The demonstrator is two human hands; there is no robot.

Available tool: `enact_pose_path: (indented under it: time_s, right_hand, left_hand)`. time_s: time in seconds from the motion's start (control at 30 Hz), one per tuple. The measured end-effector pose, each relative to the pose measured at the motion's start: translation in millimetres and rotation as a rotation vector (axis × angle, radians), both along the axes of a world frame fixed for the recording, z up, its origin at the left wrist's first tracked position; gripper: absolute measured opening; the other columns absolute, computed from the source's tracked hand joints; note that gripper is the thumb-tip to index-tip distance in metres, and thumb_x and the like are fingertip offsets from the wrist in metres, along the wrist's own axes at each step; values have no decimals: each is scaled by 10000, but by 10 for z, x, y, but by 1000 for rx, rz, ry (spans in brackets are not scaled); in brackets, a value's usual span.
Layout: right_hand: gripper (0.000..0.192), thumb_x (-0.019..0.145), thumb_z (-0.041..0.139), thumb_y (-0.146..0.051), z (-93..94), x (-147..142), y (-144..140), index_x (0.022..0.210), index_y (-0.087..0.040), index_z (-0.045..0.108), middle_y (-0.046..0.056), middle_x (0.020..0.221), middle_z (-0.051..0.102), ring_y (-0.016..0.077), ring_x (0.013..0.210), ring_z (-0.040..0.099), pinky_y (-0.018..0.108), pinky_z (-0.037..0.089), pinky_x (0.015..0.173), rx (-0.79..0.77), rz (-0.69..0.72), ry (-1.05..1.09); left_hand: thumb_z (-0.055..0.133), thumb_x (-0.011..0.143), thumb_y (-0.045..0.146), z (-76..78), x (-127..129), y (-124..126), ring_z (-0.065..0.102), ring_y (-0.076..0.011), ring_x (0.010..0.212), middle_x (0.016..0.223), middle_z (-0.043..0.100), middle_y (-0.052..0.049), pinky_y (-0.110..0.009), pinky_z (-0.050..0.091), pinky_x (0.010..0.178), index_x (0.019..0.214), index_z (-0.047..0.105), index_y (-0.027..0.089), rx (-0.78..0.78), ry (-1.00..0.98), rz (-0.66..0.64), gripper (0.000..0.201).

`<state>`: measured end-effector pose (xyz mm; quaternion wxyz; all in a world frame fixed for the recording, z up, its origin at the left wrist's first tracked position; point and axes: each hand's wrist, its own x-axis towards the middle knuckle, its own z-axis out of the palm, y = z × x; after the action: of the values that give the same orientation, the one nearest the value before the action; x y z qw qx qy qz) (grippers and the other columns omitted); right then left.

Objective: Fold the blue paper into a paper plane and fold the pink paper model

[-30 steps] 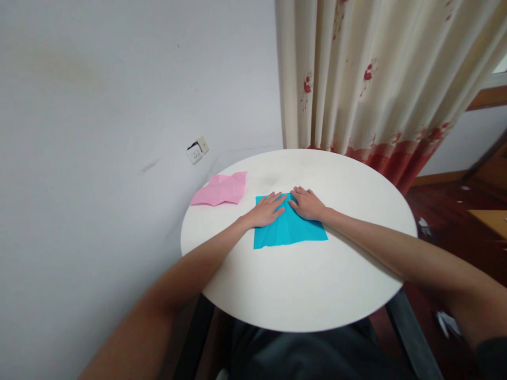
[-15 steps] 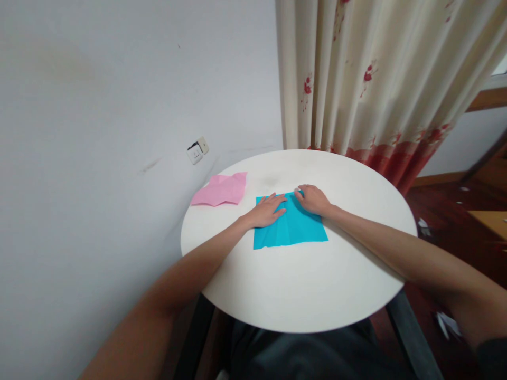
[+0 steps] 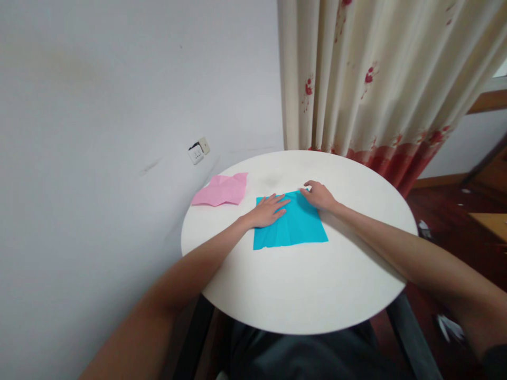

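Note:
A creased blue sheet of paper (image 3: 293, 229) lies spread on the round white table (image 3: 301, 290). My left hand (image 3: 269, 211) rests flat on its left half, fingers spread. Over the far right corner of the sheet is my right hand (image 3: 319, 195), its fingers bent and a gap showing between thumb and forefinger. The right hand covers part of that corner, so whether it touches the paper there is hard to see. Beyond my left hand lies a wrinkled pink sheet (image 3: 222, 190), apart from the blue one.
A white wall (image 3: 119, 132) with a socket (image 3: 196, 153) borders the table on the left. Behind it hangs a cream curtain (image 3: 336, 79) with red flowers. The edge of a wooden surface (image 3: 491, 224) appears at far right, and pale scraps (image 3: 449, 327) lie on the dark floor.
My right hand has shifted slightly right along the blue sheet's far edge, and its thumb and forefinger look further apart. The left hand stays nearly still on the paper.

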<state>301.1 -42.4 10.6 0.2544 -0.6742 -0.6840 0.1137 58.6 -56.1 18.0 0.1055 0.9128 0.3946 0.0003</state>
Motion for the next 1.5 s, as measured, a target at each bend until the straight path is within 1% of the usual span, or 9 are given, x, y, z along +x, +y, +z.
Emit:
enact_pose_path:
  time_s: [0.27, 0.43, 0.63, 0.77, 0.87, 0.97, 1.07, 1.23, 1.5]
  right_hand:
    - [490, 816, 651, -244, -32, 25, 31, 1287, -112, 617, 106, 997, 729, 209, 853, 662, 295, 498, 802, 131, 111, 157]
    - [506, 816, 623, -244, -29, -40, -14, 1302, -102, 630, 125, 1134, 728, 233, 949, 669, 331, 513, 878, 232, 203, 210]
    - [354, 871, 534, -203, 37, -129, -144, 1163, -155, 728, 74, 1172, 738, 235, 1057, 674, 330, 518, 921, 240, 488, 243]
    - [357, 897, 535, -200, 93, -175, -255, 1208, -198, 711, 57, 1263, 702, 216, 1155, 642, 340, 478, 1012, 207, 633, 177]
    - [318, 961, 527, -338, 126, -193, -313, 1175, -215, 727, 53, 1257, 706, 223, 1148, 646, 354, 461, 1032, 151, 726, 81]
    - [384, 1013, 440, -421, 130, -199, -317, 1090, -215, 756, 58, 1148, 750, 221, 1025, 688, 333, 490, 954, 82, 703, 28]
    - [337, 1002, 464, -362, 90, -199, -270, 1061, -207, 757, 57, 1089, 764, 212, 969, 698, 310, 496, 914, 89, 664, -24]
    - [311, 922, 567, -248, -7, -197, -189, 1193, -200, 711, 68, 1274, 695, 223, 1166, 637, 321, 445, 1030, 132, 605, -147]
    - [507, 1021, 403, -401, -112, -182, -176, 1456, -160, 499, 170, 1540, 439, 305, 1430, 396, 486, 329, 1148, 78, 466, -364]
  left_hand:
    - [192, 1012, 639, -16, -40, 26, 85, -291, 1543, 1674, 153, 10, -553, 89, 1224, 1566, 270, 351, -15, -30, -17, 630]
    - [206, 1006, 640, -10, -35, 16, 95, -283, 1543, 1672, 159, -16, -522, 89, 1228, 1590, 199, 307, -25, -54, -6, 672]
    - [182, 1018, 591, -12, -16, -4, 66, -230, 1548, 1676, 77, -76, -445, 64, 1239, 1608, -5, 200, -50, -70, 54, 732]
    - [134, 1034, 511, -22, -7, 19, 118, -208, 1542, 1674, 121, -44, -427, 104, 1239, 1608, 44, 232, -64, -129, 100, 644]
    - [100, 1037, 490, -37, -4, 47, 148, -210, 1537, 1663, 193, -37, -426, 121, 1238, 1585, 214, 237, -57, -133, 107, 614]
    - [118, 1037, 490, -45, -1, 56, 159, -227, 1535, 1656, 223, -29, -445, 132, 1233, 1547, 323, 261, -26, -97, 86, 596]
    - [171, 1034, 508, -46, 0, 48, 141, -255, 1537, 1661, 206, -27, -480, 141, 1224, 1556, 299, 280, -1, -62, 58, 584]
    - [235, 1012, 591, -56, -4, 45, 105, -289, 1540, 1668, 175, -27, -513, 118, 1222, 1583, 228, 277, 10, -42, 40, 652]
    - [239, 997, 643, -47, -4, 34, 95, -292, 1542, 1669, 169, -23, -510, 104, 1227, 1590, 213, 283, 6, -33, 33, 695]
